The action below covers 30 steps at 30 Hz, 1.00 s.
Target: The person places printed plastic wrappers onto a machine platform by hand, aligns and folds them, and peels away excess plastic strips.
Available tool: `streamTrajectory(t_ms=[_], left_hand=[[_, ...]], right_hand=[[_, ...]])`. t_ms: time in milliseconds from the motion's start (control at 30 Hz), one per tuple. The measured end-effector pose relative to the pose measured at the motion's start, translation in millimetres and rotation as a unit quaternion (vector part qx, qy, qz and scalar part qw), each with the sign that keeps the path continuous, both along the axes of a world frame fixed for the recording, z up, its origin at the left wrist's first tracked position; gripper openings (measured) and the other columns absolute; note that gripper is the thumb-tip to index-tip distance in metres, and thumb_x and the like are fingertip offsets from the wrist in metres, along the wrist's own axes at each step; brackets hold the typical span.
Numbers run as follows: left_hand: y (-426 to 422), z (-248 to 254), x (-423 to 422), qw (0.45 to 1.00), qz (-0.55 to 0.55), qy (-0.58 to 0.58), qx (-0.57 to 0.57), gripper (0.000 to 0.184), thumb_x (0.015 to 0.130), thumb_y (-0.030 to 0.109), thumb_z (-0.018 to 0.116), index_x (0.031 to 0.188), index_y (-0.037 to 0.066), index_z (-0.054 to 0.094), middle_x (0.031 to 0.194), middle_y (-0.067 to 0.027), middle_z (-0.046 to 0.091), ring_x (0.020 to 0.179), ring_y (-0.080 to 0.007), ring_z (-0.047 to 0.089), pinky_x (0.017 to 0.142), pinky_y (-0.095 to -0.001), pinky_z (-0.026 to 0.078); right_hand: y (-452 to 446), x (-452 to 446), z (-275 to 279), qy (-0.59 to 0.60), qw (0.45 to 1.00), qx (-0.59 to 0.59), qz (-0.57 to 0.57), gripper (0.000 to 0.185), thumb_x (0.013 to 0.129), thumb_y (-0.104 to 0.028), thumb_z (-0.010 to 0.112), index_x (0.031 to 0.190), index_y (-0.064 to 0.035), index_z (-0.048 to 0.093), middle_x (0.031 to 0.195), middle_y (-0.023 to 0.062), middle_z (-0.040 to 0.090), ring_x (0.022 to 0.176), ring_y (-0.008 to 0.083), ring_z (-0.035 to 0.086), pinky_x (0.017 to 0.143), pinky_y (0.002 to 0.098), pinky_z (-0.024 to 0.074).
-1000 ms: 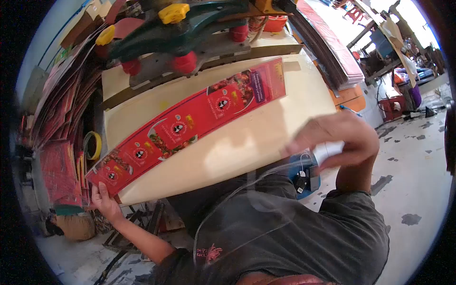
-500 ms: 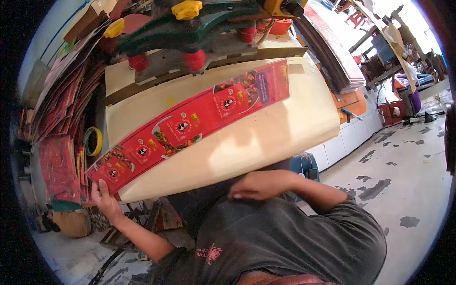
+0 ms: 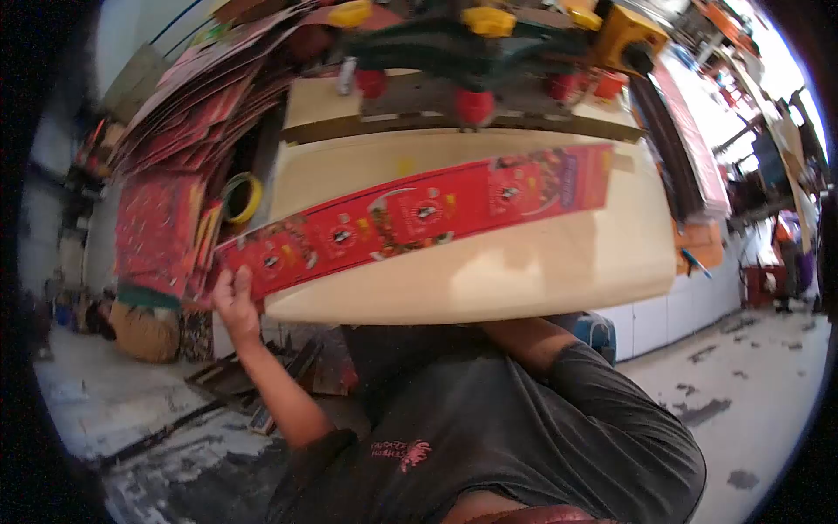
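A long red printed strip [image 3: 476,199] with food pictures and round logos lies slanting across the cream sheet-covered table [image 3: 541,271]. My left hand [image 3: 236,301] grips the strip's lower left end, fingers on its edge. The rest of the strip reaches up to the right, its far end close to the bar at the back of the table. My right forearm goes under the table's front edge, so the right hand itself is hidden.
Behind the table stands a machine with a dark green frame [image 3: 419,48], yellow knobs and red feet. Stacked red printed sheets [image 3: 161,227] and a yellow tape roll [image 3: 243,197] are at left. Another sheet stack [image 3: 690,144] and a blue pen [image 3: 696,262] are at right.
The view has turned left, so the scene sits further right. My right hand, in view before at the table's front edge, has gone beneath it. My left hand stays on the strip's end.
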<state>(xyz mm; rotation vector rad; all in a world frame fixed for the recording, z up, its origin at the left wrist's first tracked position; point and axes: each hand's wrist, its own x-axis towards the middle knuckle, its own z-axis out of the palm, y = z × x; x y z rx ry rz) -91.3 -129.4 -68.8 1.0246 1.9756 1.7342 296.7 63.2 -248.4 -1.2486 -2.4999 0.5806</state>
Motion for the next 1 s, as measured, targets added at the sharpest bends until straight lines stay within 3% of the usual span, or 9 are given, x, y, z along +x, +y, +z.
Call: streamTrajectory(t_ms=[33, 133, 200, 333, 667, 967, 1000], left_hand=[[-1, 2, -3, 1.000, -0.004, 0.016, -0.013, 0.047, 0.103, 0.037, 0.067, 0.126, -0.004, 0.063, 0.120, -0.0080, 0.068, 0.109, -0.0180, 0.062, 0.099, -0.0376, 0.049], [8, 9, 12, 0.999, -0.042, -0.023, -0.004, 0.041, 0.104, 0.033, 0.066, 0.124, -0.003, 0.064, 0.117, -0.0071, 0.070, 0.107, -0.0167, 0.064, 0.097, -0.0357, 0.049], [16, 22, 29, 0.998, -0.037, -0.027, 0.047, 0.027, 0.103, 0.028, 0.068, 0.099, 0.002, 0.067, 0.090, 0.0029, 0.065, 0.080, -0.0061, 0.052, 0.075, -0.0277, 0.045], [16, 21, 29, 0.996, -0.051, -0.030, 0.061, 0.033, 0.103, 0.030, 0.068, 0.114, -0.001, 0.070, 0.104, -0.0034, 0.073, 0.090, -0.0096, 0.063, 0.083, -0.0310, 0.051], [14, 16, 25, 0.997, -0.054, -0.028, 0.056, 0.031, 0.104, 0.029, 0.068, 0.112, 0.000, 0.070, 0.098, -0.0009, 0.070, 0.084, -0.0079, 0.057, 0.078, -0.0283, 0.047], [14, 12, 23, 0.996, -0.033, -0.050, 0.069, 0.027, 0.103, 0.028, 0.069, 0.101, 0.001, 0.067, 0.089, 0.0032, 0.064, 0.080, -0.0051, 0.050, 0.075, -0.0267, 0.043], [5, 1, 5, 0.997, -0.047, -0.037, 0.043, 0.031, 0.104, 0.029, 0.067, 0.114, 0.000, 0.065, 0.106, -0.0019, 0.066, 0.093, -0.0107, 0.057, 0.086, -0.0309, 0.047]], right_hand=[[1, -1, 1, -0.002, 1.000, 0.000, -0.001, 0.038, 0.107, -0.031, 0.048, 0.126, -0.0022, 0.064, 0.125, 0.0248, 0.067, 0.120, 0.0435, 0.062, 0.104, 0.0550, 0.0463], [5, 0, 4, -0.007, 1.000, 0.002, 0.002, 0.038, 0.107, -0.031, 0.048, 0.127, -0.0021, 0.064, 0.125, 0.0248, 0.067, 0.120, 0.0435, 0.062, 0.104, 0.0550, 0.0462], [6, -1, 5, -0.009, 1.000, 0.002, 0.004, 0.038, 0.107, -0.031, 0.048, 0.127, -0.0021, 0.063, 0.125, 0.0248, 0.067, 0.120, 0.0435, 0.062, 0.104, 0.0550, 0.0462], [7, -3, 7, -0.008, 1.000, 0.002, 0.004, 0.038, 0.107, -0.031, 0.048, 0.127, -0.0020, 0.063, 0.125, 0.0249, 0.067, 0.121, 0.0434, 0.061, 0.104, 0.0549, 0.0461], [3, -10, 11, -0.006, 1.000, 0.001, 0.011, 0.039, 0.108, -0.031, 0.048, 0.128, -0.0018, 0.063, 0.126, 0.0250, 0.066, 0.122, 0.0434, 0.061, 0.105, 0.0548, 0.0459], [3, -13, 14, 0.006, 1.000, -0.003, 0.013, 0.039, 0.108, -0.031, 0.047, 0.128, -0.0016, 0.063, 0.127, 0.0250, 0.066, 0.123, 0.0433, 0.060, 0.106, 0.0547, 0.0457], [4, -14, 13, 0.010, 1.000, -0.004, 0.017, 0.039, 0.108, -0.031, 0.047, 0.128, -0.0015, 0.062, 0.127, 0.0250, 0.066, 0.123, 0.0433, 0.060, 0.106, 0.0546, 0.0457]])
